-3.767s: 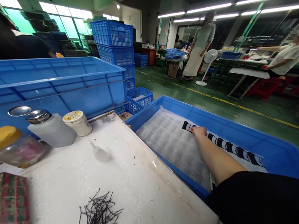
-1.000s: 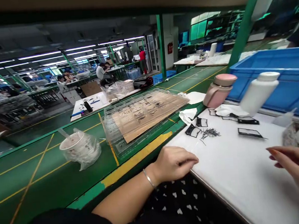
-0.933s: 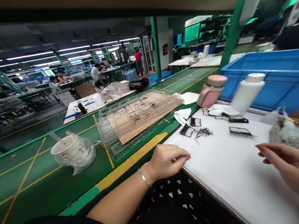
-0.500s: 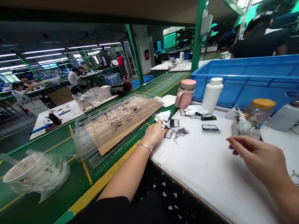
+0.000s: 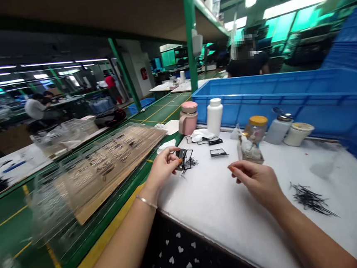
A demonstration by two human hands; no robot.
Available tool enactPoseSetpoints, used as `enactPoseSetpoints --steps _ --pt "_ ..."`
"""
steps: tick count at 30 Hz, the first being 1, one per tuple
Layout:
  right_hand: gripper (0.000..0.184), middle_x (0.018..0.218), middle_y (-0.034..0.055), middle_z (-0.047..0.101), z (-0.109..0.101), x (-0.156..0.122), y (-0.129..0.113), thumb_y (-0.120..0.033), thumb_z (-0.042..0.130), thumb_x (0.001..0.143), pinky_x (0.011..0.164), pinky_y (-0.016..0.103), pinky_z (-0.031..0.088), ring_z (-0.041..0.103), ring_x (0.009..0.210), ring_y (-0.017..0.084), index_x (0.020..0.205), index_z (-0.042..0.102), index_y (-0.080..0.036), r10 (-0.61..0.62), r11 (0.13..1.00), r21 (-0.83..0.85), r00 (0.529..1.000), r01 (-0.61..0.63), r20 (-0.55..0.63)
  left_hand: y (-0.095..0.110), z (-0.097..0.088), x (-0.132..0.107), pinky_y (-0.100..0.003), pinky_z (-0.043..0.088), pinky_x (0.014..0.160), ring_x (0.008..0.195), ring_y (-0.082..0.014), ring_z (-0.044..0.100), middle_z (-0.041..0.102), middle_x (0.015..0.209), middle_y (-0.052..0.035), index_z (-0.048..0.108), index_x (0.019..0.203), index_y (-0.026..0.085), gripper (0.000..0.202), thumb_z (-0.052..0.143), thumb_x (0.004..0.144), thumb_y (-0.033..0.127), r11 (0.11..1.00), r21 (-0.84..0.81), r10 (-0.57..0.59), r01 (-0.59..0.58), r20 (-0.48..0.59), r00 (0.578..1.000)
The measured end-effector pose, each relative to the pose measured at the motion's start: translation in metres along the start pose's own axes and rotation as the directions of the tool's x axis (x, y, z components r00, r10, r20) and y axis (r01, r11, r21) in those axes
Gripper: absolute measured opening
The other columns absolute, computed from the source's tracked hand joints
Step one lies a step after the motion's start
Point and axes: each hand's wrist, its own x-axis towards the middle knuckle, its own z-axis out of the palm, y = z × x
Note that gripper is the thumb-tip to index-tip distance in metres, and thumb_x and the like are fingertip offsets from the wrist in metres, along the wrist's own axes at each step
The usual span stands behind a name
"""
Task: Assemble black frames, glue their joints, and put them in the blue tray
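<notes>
My left hand (image 5: 163,168) is raised just above the white-topped bench (image 5: 224,226) and pinches a small black rectangular frame (image 5: 185,159) by its edge. Beneath that frame lies a small tuft of thin black wires (image 5: 192,163). Another black frame (image 5: 218,152) rests flat a little farther back. My right hand (image 5: 254,180) hovers mid-bench with thumb and fingertips closed together, showing nothing between them. It is nearest to a plastic bag (image 5: 248,150) holding loose contents. A larger heap of black wires (image 5: 311,199) lies to its right.
A clear compartment tray (image 5: 106,165) lined with cardboard sits on the green belt at left. Along the bench back stand a pink flask (image 5: 188,118), white bottle (image 5: 214,116), yellow-lidded jar (image 5: 256,131) and dispenser bottle (image 5: 278,127). A large blue crate (image 5: 256,96) stands behind them.
The view has swung right along the bench. My left hand has lifted a black frame off the bench, and my right hand has moved left toward the middle.
</notes>
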Motion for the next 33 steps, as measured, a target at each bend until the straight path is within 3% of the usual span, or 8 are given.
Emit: enactPoseSetpoints --steps 5,10,14,17,20,22,24,33 --pt "0.029 0.085 0.0043 0.070 -0.005 -0.004 -0.021 -0.040 0.068 0.080 0.059 0.026 0.050 0.062 0.066 0.015 0.102 0.069 -0.019 -0.048 0.983 0.175 0.999 0.048 -0.004 0.048 0.057 0.008 -0.019 0.050 0.053 0.066 -0.0147 0.064 0.056 0.072 0.0028 0.041 0.131 0.021 0.065 0.071 0.075 0.029 0.844 -0.534 0.044 0.037 0.138 0.989" --pt "0.020 0.070 0.0021 0.067 -0.027 0.001 -0.035 -0.034 0.064 0.083 0.052 0.023 0.046 0.060 0.060 0.013 0.089 0.071 -0.016 -0.012 0.981 0.187 0.980 0.050 -0.196 0.081 0.099 0.026 -0.020 0.052 0.054 0.069 -0.0182 0.068 0.065 0.073 -0.0025 0.052 0.118 0.015 0.054 0.076 0.072 0.030 0.780 -0.626 0.158 0.002 0.200 0.967" --pt "0.018 0.059 0.0000 0.063 -0.062 0.007 -0.028 -0.032 0.066 0.081 0.046 0.020 0.041 0.059 0.053 0.011 0.083 0.069 -0.014 0.005 0.975 0.212 0.946 0.067 -0.325 0.093 0.119 0.035 -0.022 0.053 0.056 0.073 -0.0193 0.069 0.067 0.077 -0.0026 0.048 0.125 0.018 0.056 0.071 0.078 0.036 0.770 -0.638 0.200 -0.028 0.198 0.960" --pt "0.020 0.062 0.0012 0.065 -0.090 0.006 -0.009 -0.035 0.069 0.077 0.041 0.018 0.036 0.060 0.051 0.011 0.081 0.066 -0.015 0.083 0.941 0.328 0.884 0.083 -0.461 0.094 0.136 0.033 -0.024 0.051 0.055 0.071 -0.0179 0.066 0.067 0.078 -0.0023 0.053 0.117 0.019 0.042 0.065 0.082 0.039 0.848 -0.524 0.247 -0.082 0.254 0.935" --pt "0.022 0.066 0.0023 0.068 -0.106 0.002 0.015 -0.035 0.072 0.071 0.039 0.016 0.033 0.059 0.049 0.009 0.077 0.062 -0.016 0.238 0.860 0.507 0.833 0.058 -0.499 0.095 0.161 0.026 -0.026 0.049 0.064 0.074 -0.0170 0.064 0.067 0.079 -0.0013 0.065 0.091 0.020 0.014 0.064 0.081 0.030 0.925 -0.186 0.380 -0.332 0.468 0.798" --pt "0.022 0.063 0.0018 0.067 -0.110 0.000 0.026 -0.035 0.071 0.069 0.038 0.015 0.031 0.058 0.047 0.008 0.075 0.061 -0.016 0.308 0.824 0.565 0.820 0.023 -0.483 0.099 0.182 0.022 -0.028 0.045 0.068 0.078 -0.0173 0.063 0.068 0.083 -0.0010 0.068 0.084 0.022 0.009 0.060 0.081 0.020 0.839 0.031 0.425 -0.544 0.588 0.689" --pt "0.022 0.060 0.0012 0.066 -0.110 -0.001 0.032 -0.036 0.069 0.069 0.037 0.014 0.030 0.056 0.045 0.008 0.074 0.060 -0.016 0.335 0.816 0.578 0.818 -0.004 -0.467 0.105 0.202 0.022 -0.029 0.042 0.067 0.077 -0.0183 0.062 0.068 0.085 -0.0021 0.068 0.084 0.022 0.017 0.053 0.081 0.015 0.741 0.152 0.425 -0.654 0.647 0.633" --pt "0.013 0.055 -0.0002 0.062 -0.102 0.001 0.032 -0.029 0.064 0.073 0.037 0.016 0.031 0.053 0.041 0.008 0.073 0.060 -0.017 0.385 0.809 0.584 0.811 -0.066 -0.441 0.115 0.252 0.030 -0.029 0.036 0.058 0.073 -0.0257 0.064 0.068 0.080 -0.0068 0.066 0.080 0.022 0.015 0.053 0.081 0.028 0.660 0.338 0.248 -0.671 0.745 0.619"
